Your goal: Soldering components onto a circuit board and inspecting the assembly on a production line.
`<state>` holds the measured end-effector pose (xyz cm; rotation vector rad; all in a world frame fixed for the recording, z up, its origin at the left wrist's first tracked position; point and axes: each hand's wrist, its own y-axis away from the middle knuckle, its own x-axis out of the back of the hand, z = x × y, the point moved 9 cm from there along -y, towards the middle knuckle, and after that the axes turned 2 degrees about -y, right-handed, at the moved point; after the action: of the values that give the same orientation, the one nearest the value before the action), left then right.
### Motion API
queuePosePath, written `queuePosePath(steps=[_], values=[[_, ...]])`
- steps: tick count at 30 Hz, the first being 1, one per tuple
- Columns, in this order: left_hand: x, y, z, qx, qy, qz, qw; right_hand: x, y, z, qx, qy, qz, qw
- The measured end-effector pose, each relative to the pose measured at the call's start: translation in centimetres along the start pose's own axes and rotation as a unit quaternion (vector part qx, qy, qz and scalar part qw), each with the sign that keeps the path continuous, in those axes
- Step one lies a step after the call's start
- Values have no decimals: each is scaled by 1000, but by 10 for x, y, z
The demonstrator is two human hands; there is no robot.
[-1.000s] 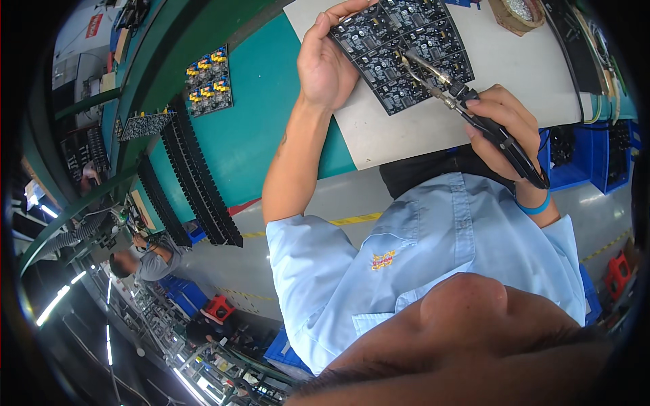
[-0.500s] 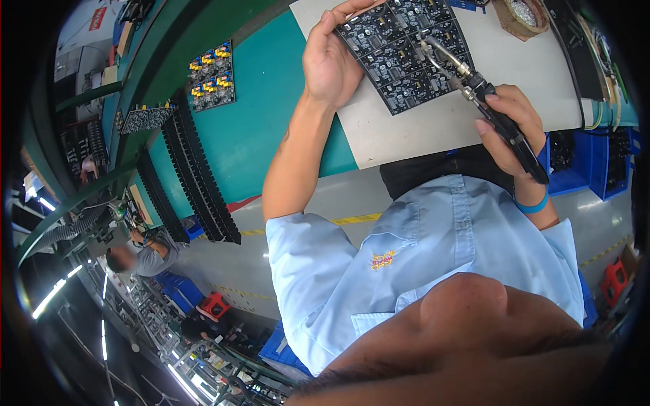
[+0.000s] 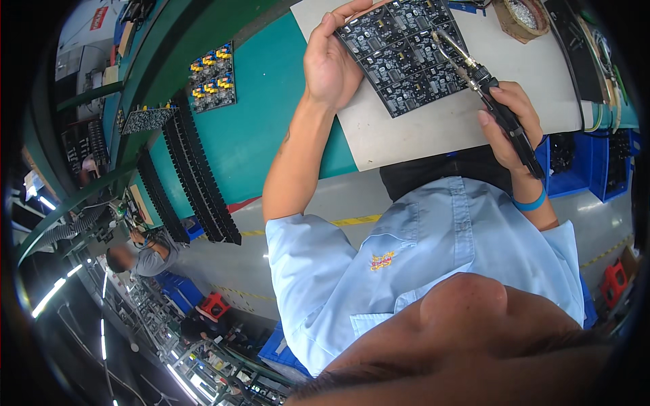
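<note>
My left hand (image 3: 333,73) grips the left edge of a black circuit board panel (image 3: 399,91), which is divided into several equal sections crowded with small parts. The panel is held over a pale sheet (image 3: 379,145), its near corner pointing toward me. My right hand (image 3: 512,120) is closed around the black handle of a soldering iron (image 3: 504,115). Two slim metal prongs, one of them bent, reach from the iron onto the panel's right half. Whether the tip touches a joint is too small to tell.
On the green mat (image 3: 271,88) at left lies another board (image 3: 213,78) with yellow and blue parts. Black slotted strips (image 3: 193,169) overhang the bench edge. A round tub (image 3: 521,19) of shiny bits stands at far right, with blue bins (image 3: 572,166) below the bench's right side.
The soldering iron and my right hand have shifted slightly; its tip now sits a little farther away and to the right on the panel. My left hand and the panel barely moved.
</note>
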<state>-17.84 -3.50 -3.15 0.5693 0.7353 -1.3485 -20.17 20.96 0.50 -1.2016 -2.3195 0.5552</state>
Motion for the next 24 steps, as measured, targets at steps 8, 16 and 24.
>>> queuePosePath(steps=[8, 16, 24], values=[[0, 0, 1, -5, -5, -8, 1000, 0, 3, 1, -5, 8, 5, 1000], [-4, 2, 2, -6, -8, -13, 1000, -1, -1, -4, 2, 1, -1, 1000], [-2, 3, 1, -13, -20, -23, 999, -27, -18, -30, 25, -11, -77, 997]])
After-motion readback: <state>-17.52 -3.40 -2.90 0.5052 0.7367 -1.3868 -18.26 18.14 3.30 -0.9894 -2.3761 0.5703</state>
